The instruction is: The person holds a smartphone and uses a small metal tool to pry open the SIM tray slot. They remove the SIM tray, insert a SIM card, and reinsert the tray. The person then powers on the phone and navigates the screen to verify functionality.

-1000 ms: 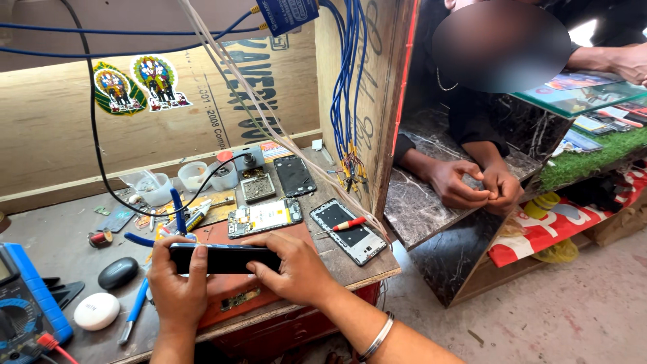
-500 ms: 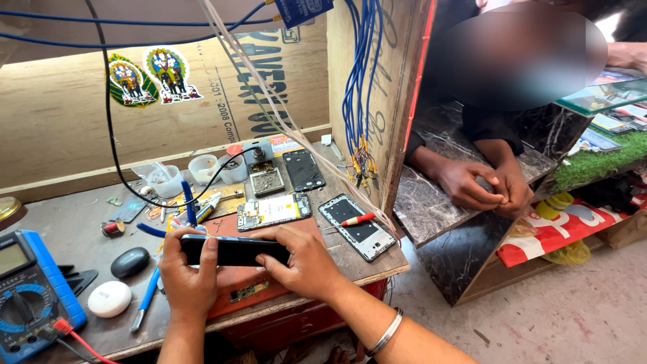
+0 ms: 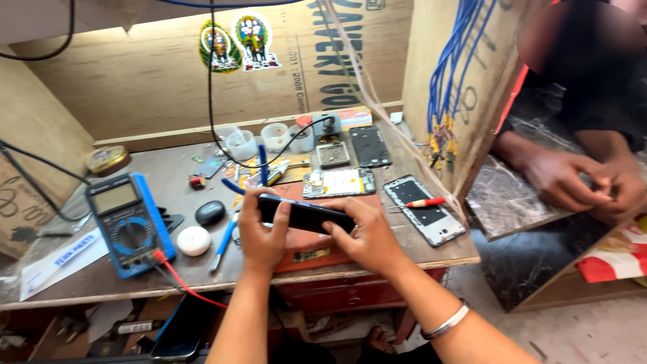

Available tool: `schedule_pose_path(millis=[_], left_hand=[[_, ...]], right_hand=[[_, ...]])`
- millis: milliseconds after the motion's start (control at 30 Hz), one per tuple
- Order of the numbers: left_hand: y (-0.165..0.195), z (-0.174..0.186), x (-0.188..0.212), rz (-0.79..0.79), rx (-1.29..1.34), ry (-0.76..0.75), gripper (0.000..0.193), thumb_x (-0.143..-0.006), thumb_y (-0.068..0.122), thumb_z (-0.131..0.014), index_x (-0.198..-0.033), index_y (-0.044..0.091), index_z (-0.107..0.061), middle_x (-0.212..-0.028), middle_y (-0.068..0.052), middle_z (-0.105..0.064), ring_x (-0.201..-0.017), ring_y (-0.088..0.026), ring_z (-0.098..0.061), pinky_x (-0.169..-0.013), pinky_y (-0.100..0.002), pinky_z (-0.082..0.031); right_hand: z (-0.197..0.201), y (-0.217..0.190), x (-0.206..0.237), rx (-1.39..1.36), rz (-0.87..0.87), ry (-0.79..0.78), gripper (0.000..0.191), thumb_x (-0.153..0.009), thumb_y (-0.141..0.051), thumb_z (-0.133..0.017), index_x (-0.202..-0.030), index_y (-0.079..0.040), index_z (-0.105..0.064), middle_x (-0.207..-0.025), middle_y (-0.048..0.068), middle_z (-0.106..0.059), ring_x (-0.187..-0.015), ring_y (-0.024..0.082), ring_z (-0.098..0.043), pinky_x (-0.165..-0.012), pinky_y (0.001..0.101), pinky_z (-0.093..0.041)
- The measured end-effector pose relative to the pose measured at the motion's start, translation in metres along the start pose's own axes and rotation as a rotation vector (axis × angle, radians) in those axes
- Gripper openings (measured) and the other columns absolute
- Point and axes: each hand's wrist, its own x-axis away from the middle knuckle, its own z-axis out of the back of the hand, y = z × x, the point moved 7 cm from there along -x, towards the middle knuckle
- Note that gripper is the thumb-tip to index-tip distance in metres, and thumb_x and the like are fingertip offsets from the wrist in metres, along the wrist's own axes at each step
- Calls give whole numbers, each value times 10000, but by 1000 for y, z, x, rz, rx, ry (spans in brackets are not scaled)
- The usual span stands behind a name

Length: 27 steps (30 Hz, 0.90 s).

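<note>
A black phone (image 3: 306, 216) is held flat over the workbench between both hands. My left hand (image 3: 259, 232) grips its left end, and my right hand (image 3: 367, 236) grips its right end with the thumb on the front edge. Under the phone lies a red-brown pad (image 3: 317, 246). Behind it sits an opened phone body (image 3: 337, 183) showing its circuit board.
A blue multimeter (image 3: 128, 222) with red lead lies at left, beside a black oval (image 3: 210, 212) and a white round case (image 3: 193, 240). An opened phone frame (image 3: 424, 210) with a red screwdriver (image 3: 418, 202) lies at right. Another person's hands (image 3: 579, 182) rest on a dark counter.
The view has swung to the left, so the multimeter is now fully in sight. Both hands still hold the black phone above the pad.
</note>
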Motion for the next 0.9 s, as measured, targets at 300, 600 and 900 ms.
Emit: schedule_pose_path(millis=[300, 600, 900], left_hand=[[4, 1, -4, 85, 36, -6, 232, -951, 195, -709, -1059, 46, -568, -748, -4, -591, -625, -88, -580, -534, -246, -475], [-17, -2, 1, 183, 205, -44, 263, -961, 179, -706, -1101, 52, -524, -868, -34, -586, -683, -90, -578, -575, -248, -490], [-2, -18, -5, 90, 378, -270, 596, -954, 142, -654, -1454, 91, -333, -1492, -169, -521, -1442, -286, -478, -1212, -433, -356]], right_hand=[[-3, 3, -1, -33, -145, -28, 310, -849, -117, -745, -1153, -59, -723, -979, 85, -777, -777, 150, -729, -571, 274, -560], [-1, 0, 1, -12, -2, -8, 250, -861, -77, -764, -1107, -49, -728, -1035, 90, -776, -923, 216, -750, -716, 320, -579], [19, -6, 7, 100, 130, 230, 211, -848, -26, -771, -1044, -102, -753, -1144, 50, -740, -1157, 265, -624, -1015, 369, -488]])
